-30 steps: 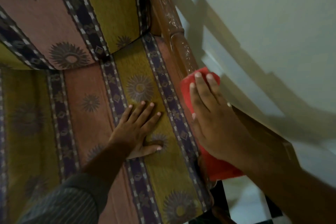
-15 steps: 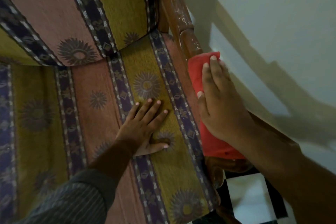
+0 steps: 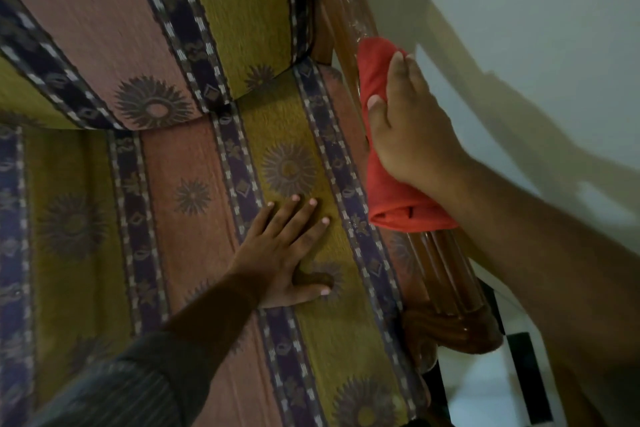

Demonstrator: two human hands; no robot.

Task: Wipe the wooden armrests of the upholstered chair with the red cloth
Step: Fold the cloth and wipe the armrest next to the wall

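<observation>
Red cloth is pressed flat under the right hand, wrapped over the wooden armrest. Armrest's long axis runs ahead of and behind that hand. Left hand is spread open, empty, on seat cushion

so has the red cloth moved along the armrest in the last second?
Yes. The red cloth under the right hand slid up the wooden armrest toward the backrest, baring more of its front end.
</observation>
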